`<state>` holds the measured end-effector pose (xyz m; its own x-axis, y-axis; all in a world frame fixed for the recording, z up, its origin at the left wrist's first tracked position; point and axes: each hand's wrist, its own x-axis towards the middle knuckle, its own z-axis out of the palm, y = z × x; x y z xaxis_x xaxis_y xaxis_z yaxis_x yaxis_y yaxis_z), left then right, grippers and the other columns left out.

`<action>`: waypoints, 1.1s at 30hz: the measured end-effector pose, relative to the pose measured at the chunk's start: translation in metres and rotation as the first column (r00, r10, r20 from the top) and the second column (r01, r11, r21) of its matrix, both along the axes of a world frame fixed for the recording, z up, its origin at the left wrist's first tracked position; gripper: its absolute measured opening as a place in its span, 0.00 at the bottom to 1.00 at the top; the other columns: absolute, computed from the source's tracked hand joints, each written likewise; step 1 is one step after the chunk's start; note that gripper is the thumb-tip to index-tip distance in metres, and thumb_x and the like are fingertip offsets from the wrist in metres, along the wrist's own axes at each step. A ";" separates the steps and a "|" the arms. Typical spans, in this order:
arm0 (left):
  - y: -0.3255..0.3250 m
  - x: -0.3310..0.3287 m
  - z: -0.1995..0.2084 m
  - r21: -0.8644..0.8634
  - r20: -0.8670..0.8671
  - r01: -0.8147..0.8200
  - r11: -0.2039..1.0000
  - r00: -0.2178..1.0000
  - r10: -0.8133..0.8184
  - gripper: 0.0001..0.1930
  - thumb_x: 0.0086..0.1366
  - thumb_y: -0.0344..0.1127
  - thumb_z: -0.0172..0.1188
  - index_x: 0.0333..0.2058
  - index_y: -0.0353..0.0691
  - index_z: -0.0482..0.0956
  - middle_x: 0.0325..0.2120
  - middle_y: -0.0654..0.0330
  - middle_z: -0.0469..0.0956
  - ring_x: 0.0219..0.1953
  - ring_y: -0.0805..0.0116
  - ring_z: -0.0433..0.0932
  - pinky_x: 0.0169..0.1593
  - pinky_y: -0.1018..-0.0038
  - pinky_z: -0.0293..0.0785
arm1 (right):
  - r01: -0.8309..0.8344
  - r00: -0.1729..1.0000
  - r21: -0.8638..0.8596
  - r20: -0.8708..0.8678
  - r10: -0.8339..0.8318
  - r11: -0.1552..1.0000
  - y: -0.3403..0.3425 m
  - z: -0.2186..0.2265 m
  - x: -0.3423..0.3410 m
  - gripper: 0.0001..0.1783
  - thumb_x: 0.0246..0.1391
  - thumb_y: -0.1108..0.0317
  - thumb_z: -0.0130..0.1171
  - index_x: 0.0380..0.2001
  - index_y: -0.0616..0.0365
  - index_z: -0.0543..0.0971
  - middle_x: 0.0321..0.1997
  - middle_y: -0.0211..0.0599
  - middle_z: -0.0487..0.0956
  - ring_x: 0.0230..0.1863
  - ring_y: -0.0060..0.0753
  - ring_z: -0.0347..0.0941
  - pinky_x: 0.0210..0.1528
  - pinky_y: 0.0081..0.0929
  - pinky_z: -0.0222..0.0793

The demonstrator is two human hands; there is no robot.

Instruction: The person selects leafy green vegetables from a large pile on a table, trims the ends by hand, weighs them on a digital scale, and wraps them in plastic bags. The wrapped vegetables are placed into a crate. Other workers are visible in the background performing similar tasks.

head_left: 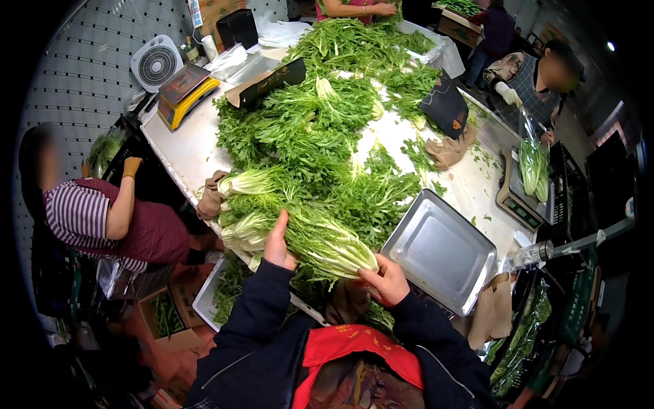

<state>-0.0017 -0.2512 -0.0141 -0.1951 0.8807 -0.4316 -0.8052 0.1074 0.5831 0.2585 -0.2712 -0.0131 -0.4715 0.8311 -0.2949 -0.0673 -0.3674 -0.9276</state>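
Note:
Low over the near edge of the table, I hold a bunch of frilly leafy greens [325, 247] with pale stems, much like curly endive. My right hand [387, 279] grips its whitish stem end, thumb on top. At the leafy end is my left hand [278, 245], thumb raised and fingers partly hidden under the leaves. Just beyond my left hand, more pale-stemmed bunches [246, 230] are stacked at the table edge. A large heap of the same greens [300, 129] covers the middle of the table.
A metal tray [441, 249] lies right of my right hand. Scales stand at the left [185, 95] and right [519, 194]. A person [122, 211] works at the left; another person [528, 88] at the right handles bagged greens [533, 167]. A knife-like blade [308, 309] lies below the bunch.

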 end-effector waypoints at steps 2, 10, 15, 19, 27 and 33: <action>-0.003 0.006 0.000 0.009 -0.181 -0.097 0.995 0.979 0.097 0.28 0.67 0.53 0.55 0.56 0.38 0.66 0.56 0.51 0.68 0.56 0.59 0.69 0.60 0.60 0.65 | 0.065 0.998 0.013 0.028 -0.065 0.998 0.003 0.015 0.003 0.19 0.58 0.65 0.61 0.48 0.65 0.74 0.39 0.30 0.79 0.35 0.18 0.74 0.39 0.19 0.71; -0.051 0.020 0.004 -0.214 -0.483 0.613 0.761 0.610 -0.628 0.16 0.69 0.42 0.55 0.46 0.35 0.72 0.31 0.59 0.78 0.36 0.71 0.77 0.40 0.77 0.75 | 0.309 0.915 -0.163 -0.219 -0.340 0.937 0.002 0.016 -0.006 0.20 0.59 0.67 0.59 0.51 0.65 0.70 0.45 0.34 0.78 0.42 0.22 0.74 0.45 0.22 0.70; -0.057 0.080 -0.018 0.185 -0.020 0.600 0.779 0.794 -0.607 0.24 0.71 0.46 0.49 0.58 0.36 0.65 0.55 0.53 0.72 0.52 0.61 0.75 0.55 0.62 0.73 | 0.244 0.935 -0.066 -0.249 -0.253 0.968 -0.012 0.007 -0.023 0.23 0.59 0.66 0.59 0.54 0.64 0.68 0.49 0.38 0.76 0.47 0.28 0.75 0.48 0.26 0.73; -0.042 0.074 -0.017 0.143 0.274 0.338 0.930 0.890 -0.365 0.19 0.67 0.39 0.57 0.53 0.35 0.72 0.47 0.55 0.78 0.48 0.63 0.78 0.51 0.64 0.76 | 0.208 0.976 0.039 -0.070 -0.205 0.977 -0.014 0.011 -0.026 0.22 0.57 0.65 0.62 0.50 0.66 0.69 0.43 0.37 0.77 0.43 0.25 0.75 0.45 0.24 0.71; -0.050 0.061 -0.021 0.054 0.191 0.363 0.930 0.910 -0.367 0.20 0.66 0.35 0.58 0.54 0.34 0.70 0.48 0.54 0.77 0.47 0.61 0.79 0.52 0.63 0.76 | 0.092 0.956 0.304 0.239 -0.170 0.948 0.008 0.007 -0.021 0.10 0.51 0.71 0.64 0.31 0.62 0.73 0.27 0.30 0.75 0.27 0.19 0.69 0.31 0.20 0.67; -0.043 0.061 -0.022 0.022 0.254 0.240 0.971 0.938 -0.237 0.21 0.69 0.39 0.54 0.57 0.36 0.67 0.51 0.53 0.75 0.51 0.58 0.76 0.54 0.57 0.75 | 0.232 0.973 0.086 -0.034 -0.230 0.969 -0.007 0.020 -0.031 0.08 0.56 0.74 0.58 0.33 0.60 0.68 0.29 0.33 0.76 0.28 0.20 0.72 0.30 0.19 0.69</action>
